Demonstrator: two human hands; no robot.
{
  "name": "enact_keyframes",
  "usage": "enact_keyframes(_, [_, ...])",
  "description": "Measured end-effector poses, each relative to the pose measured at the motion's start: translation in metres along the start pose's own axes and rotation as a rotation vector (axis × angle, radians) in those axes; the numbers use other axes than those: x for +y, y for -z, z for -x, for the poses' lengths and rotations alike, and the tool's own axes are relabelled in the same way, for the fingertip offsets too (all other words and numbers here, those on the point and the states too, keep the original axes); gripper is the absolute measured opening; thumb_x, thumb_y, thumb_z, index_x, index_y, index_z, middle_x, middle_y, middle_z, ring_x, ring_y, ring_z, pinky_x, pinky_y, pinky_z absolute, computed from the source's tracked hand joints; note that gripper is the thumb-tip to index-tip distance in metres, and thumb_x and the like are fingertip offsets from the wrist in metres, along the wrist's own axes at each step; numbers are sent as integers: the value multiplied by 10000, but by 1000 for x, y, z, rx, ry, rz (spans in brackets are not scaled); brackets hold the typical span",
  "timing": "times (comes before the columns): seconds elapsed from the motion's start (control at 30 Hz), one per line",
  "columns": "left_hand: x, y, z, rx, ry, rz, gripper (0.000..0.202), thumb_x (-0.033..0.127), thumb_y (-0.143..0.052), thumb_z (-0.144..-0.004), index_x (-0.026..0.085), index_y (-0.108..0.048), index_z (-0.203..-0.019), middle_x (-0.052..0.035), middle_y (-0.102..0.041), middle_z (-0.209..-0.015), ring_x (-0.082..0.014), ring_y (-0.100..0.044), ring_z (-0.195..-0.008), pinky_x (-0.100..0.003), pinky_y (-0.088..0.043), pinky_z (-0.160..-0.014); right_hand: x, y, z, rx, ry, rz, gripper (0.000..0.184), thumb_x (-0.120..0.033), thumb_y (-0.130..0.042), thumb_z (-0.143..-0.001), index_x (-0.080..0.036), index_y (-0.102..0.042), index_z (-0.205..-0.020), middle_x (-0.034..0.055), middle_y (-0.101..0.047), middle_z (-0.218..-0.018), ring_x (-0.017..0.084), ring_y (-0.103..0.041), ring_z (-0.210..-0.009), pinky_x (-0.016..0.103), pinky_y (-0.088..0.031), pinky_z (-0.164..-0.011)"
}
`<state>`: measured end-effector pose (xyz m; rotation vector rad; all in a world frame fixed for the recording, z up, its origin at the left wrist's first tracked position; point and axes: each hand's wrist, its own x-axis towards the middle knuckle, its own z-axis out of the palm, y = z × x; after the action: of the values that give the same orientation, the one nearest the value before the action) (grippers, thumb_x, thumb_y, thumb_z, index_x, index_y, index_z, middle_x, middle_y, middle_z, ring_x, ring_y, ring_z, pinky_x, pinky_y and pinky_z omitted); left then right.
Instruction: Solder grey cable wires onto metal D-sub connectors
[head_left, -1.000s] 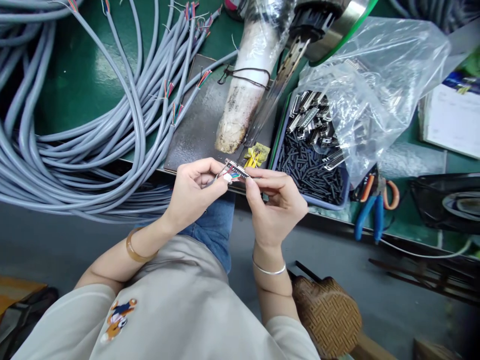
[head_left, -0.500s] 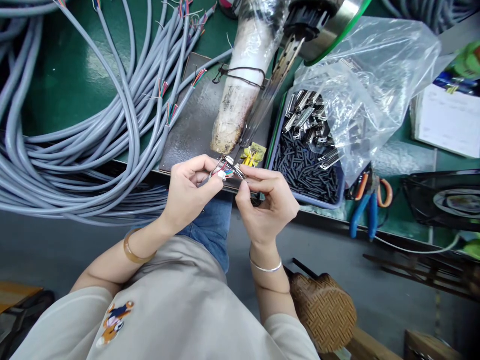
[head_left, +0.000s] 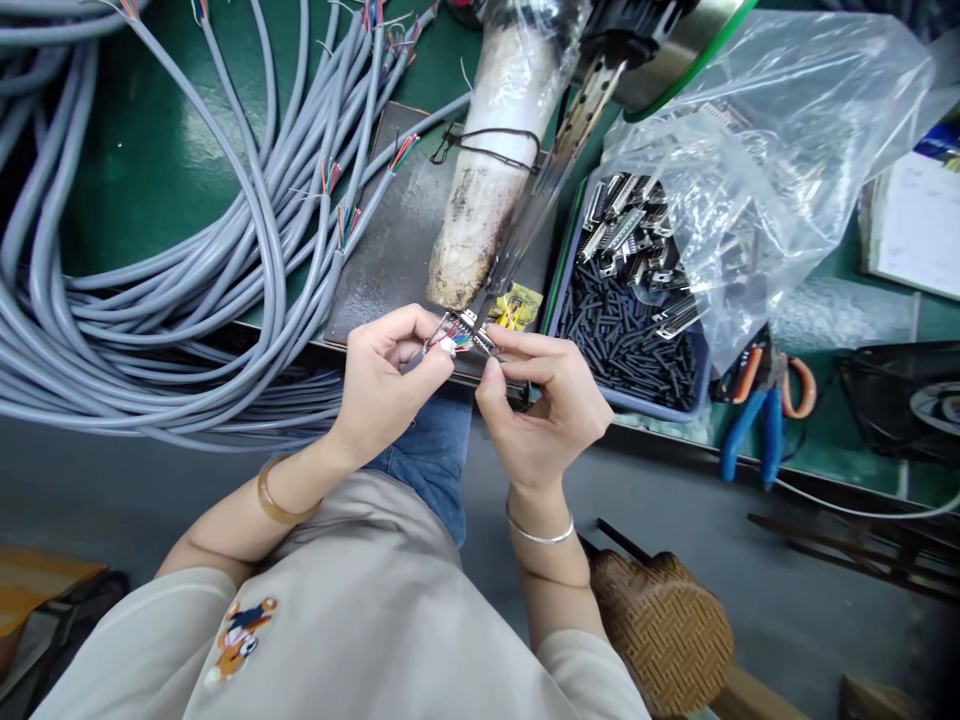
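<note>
Holding a multi-pin connector left of the blue bin.
The left hand, farther left of the bin, pinches its coloured wires; the right hand, nearer the bin, is narrowed at the connector's end, its grip unclear. The connector looks light and stiff, the wires soft, their joints probably fragile: best held by its ends, fingers clear of the soldering iron, also left of the bin.
</note>
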<state>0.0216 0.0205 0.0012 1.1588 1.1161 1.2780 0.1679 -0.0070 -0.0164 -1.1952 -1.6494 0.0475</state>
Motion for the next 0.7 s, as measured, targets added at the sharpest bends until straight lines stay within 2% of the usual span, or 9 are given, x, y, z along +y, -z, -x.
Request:
enact_keyframes(0.27, [3, -1, -1, 12, -47, -20, 97, 146, -658, -724, 165, -620, -638, 20, -612, -640, -69, -505, -570, -171, -418, -524, -4, 0, -4, 1, 42, 34, 199, -88, -730, -837, -245, -609, -858, 13, -807, -1026, 165, -768, -888, 295, -644, -747])
enact_keyframes(0.43, [0, 0, 1, -2, -13, -18, 102, 110, -647, -710, 158, -608, -629, 24, -607, -645, -60, -502, -568, -154, -409, -517, -5, 0, 0, -17, 93, 69, 216, -57, -707, -836, -235, -585, -844, 40, -812, -1040, 151, -778, -861, 258, -635, -741])
enact_keyframes(0.7, [0, -1, 3, 0, -22, -28, 86, 140, -657, -708, 160, -609, -640, 13, -622, -673, -61, -502, -571, -160, -404, -515, -5, 1, 0, -5, -13, 20, 183, -110, -725, -863, -246, -602, -847, -13, -796, -930, 165, -770, -855, 316, -624, -765])
